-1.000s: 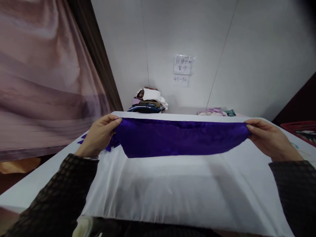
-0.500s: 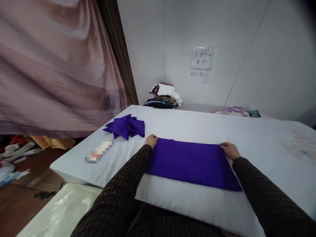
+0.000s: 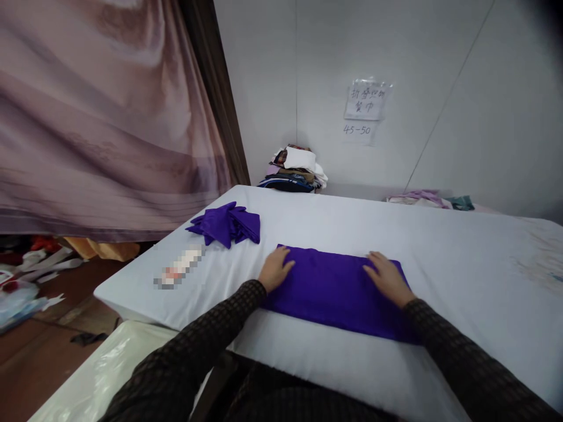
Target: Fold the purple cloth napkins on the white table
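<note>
A purple cloth (image 3: 328,293) lies flat on the white-covered surface (image 3: 316,214), straight in front of the person, as a long rectangle. Its long axis runs from left to right across the view, slightly slanted, so that the right end sits a little nearer the body than the left; the short sides lead away toward the wall (image 3: 325,47). The left hand (image 3: 276,269) rests palm down on the far left corner area, and the right hand (image 3: 387,278) rests palm down near the far right corner, its fingers pointing away and inward. Both hands are open, thumbs apart from the fingers, pressing on the fabric and pinching nothing. Beyond the left hand, well apart from the cloth, lies a purple pile (image 3: 226,225) with pointed corners sticking out in several directions. Just nearer than that pile is an item (image 3: 180,266) blotted out by coarse blocks, so any print on it is unreadable. On the wall, an upper sheet (image 3: 367,101) bears two lines of handwritten Chinese characters; the first begins 折叠, its later characters are unclear, and the second looks like 餐巾. The lower sheet (image 3: 358,132) reads "45-50".
</note>
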### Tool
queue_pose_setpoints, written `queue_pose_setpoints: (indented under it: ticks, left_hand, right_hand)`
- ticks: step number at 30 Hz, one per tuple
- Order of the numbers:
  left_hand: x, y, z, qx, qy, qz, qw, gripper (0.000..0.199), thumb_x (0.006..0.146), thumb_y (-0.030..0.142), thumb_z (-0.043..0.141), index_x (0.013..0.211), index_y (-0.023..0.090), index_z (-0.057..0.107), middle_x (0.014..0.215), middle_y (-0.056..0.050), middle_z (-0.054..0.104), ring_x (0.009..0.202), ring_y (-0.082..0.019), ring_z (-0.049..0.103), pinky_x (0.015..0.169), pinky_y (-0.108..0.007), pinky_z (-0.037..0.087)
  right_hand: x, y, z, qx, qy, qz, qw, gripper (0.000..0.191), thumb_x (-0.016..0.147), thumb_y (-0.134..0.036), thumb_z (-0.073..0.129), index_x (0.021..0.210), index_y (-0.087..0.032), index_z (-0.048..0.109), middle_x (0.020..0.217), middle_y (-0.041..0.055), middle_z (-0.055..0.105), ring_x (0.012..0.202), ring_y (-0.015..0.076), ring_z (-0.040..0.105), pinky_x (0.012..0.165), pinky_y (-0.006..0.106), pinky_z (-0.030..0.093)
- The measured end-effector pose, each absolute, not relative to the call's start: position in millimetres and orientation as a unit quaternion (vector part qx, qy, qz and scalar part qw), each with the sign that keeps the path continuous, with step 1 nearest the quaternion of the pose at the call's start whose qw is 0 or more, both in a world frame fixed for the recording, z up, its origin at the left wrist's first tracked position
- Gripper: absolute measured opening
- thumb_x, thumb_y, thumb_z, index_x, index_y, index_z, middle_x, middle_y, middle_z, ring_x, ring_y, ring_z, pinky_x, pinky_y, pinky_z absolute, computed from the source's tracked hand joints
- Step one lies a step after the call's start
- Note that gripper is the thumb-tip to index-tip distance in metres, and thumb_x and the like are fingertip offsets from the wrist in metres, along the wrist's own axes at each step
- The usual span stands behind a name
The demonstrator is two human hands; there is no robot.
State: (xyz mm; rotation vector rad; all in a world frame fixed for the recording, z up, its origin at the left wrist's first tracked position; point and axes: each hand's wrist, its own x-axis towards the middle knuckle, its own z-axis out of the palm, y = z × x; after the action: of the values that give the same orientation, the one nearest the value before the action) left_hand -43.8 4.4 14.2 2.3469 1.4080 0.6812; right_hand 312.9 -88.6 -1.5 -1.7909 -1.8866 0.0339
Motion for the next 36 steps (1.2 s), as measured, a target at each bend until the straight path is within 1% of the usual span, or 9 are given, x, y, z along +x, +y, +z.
queue_pose_setpoints:
  ticks: [3, 6, 9, 13, 17, 24, 28, 31, 36]
  left_hand:
    - [-25, -32, 3, 0.885, 0.422, 0.163, 0.114, 0.056, 0.086, 0.048, 0.048, 0.133, 0.017, 0.044, 0.146, -0.012, 0.036, 0.136, -0.027, 0.026, 0.111, -0.047, 0.019]
    - [-15, -45, -6, 0.882, 0.452, 0.112, 0.074, 0.063, 0.088, 0.055, 0.039, 0.136, 0.015, 0.040, 0.147, -0.013, 0.034, 0.138, -0.027, 0.023, 0.111, -0.049, 0.018]
    - [-15, -44, -10, 0.876, 0.471, 0.089, 0.057, 0.066, 0.089, 0.059, 0.031, 0.138, 0.015, 0.038, 0.147, -0.013, 0.034, 0.138, -0.027, 0.022, 0.112, -0.048, 0.016]
    - [-18, -40, -8, 0.875, 0.474, 0.076, 0.068, 0.067, 0.088, 0.060, 0.029, 0.140, 0.017, 0.035, 0.149, -0.010, 0.031, 0.139, -0.026, 0.019, 0.112, -0.051, 0.012]
    - [-12, -38, 5, 0.862, 0.491, 0.046, 0.116, 0.068, 0.088, 0.061, 0.029, 0.139, 0.016, 0.037, 0.149, -0.012, 0.029, 0.139, -0.028, 0.018, 0.110, -0.054, 0.013]
    - [14, -34, 8, 0.890, 0.443, 0.071, 0.077, 0.066, 0.087, 0.062, 0.030, 0.139, 0.021, 0.038, 0.150, -0.009, 0.027, 0.140, -0.027, 0.016, 0.111, -0.054, 0.007]
    - [7, -24, 3, 0.870, 0.474, 0.057, 0.119, 0.067, 0.087, 0.062, 0.031, 0.139, 0.020, 0.036, 0.150, -0.010, 0.027, 0.140, -0.027, 0.017, 0.111, -0.054, 0.008]
    - [-5, -22, 14, 0.855, 0.481, 0.071, 0.181, 0.063, 0.090, 0.058, 0.029, 0.140, 0.020, 0.034, 0.150, -0.011, 0.027, 0.140, -0.025, 0.018, 0.111, -0.054, 0.011]
    - [-49, -55, 32, 0.907, 0.374, 0.096, 0.166, 0.059, 0.089, 0.054, 0.038, 0.140, 0.024, 0.035, 0.149, -0.009, 0.028, 0.139, -0.024, 0.019, 0.112, -0.052, 0.013]
  right_hand:
    - [232, -95, -2, -0.601, -0.767, 0.072, 0.212, 0.051, 0.089, -0.047, 0.040, 0.134, -0.024, 0.045, 0.145, 0.0099, 0.037, 0.136, 0.0273, 0.027, 0.108, 0.051, 0.023]
    - [193, -95, -8, -0.580, -0.797, 0.099, 0.137, 0.060, 0.090, -0.055, 0.032, 0.141, -0.022, 0.035, 0.150, 0.0095, 0.026, 0.139, 0.0254, 0.017, 0.110, 0.052, 0.015]
    - [231, -97, -15, -0.633, -0.766, 0.083, 0.074, 0.061, 0.091, -0.054, 0.029, 0.141, -0.021, 0.035, 0.150, 0.0110, 0.027, 0.139, 0.0265, 0.017, 0.109, 0.054, 0.012]
    - [342, -117, -18, -0.794, -0.607, 0.025, 0.021, 0.058, 0.092, -0.048, 0.028, 0.139, -0.015, 0.038, 0.148, 0.0145, 0.030, 0.137, 0.0293, 0.023, 0.105, 0.057, 0.021]
    - [369, -140, -7, -0.832, -0.553, -0.013, 0.037, 0.060, 0.092, -0.048, 0.027, 0.139, -0.011, 0.037, 0.147, 0.0173, 0.030, 0.137, 0.0316, 0.023, 0.104, 0.059, 0.023]
    - [239, -139, -1, -0.626, -0.773, 0.058, 0.082, 0.065, 0.091, -0.057, 0.027, 0.143, -0.020, 0.030, 0.150, 0.0099, 0.026, 0.139, 0.0244, 0.017, 0.111, 0.050, 0.014]
    - [273, -142, -10, -0.678, -0.731, 0.055, 0.057, 0.062, 0.090, -0.056, 0.029, 0.140, -0.020, 0.038, 0.148, 0.0114, 0.030, 0.138, 0.0275, 0.021, 0.108, 0.055, 0.016]
    - [317, -156, -15, -0.775, -0.630, 0.010, 0.057, 0.064, 0.090, -0.054, 0.030, 0.139, -0.013, 0.038, 0.147, 0.0168, 0.031, 0.137, 0.0330, 0.022, 0.105, 0.060, 0.020]
    - [315, -210, -18, -0.667, -0.738, 0.039, 0.101, 0.058, 0.091, -0.050, 0.033, 0.144, -0.025, 0.029, 0.149, 0.0080, 0.028, 0.139, 0.0254, 0.020, 0.110, 0.053, 0.017]
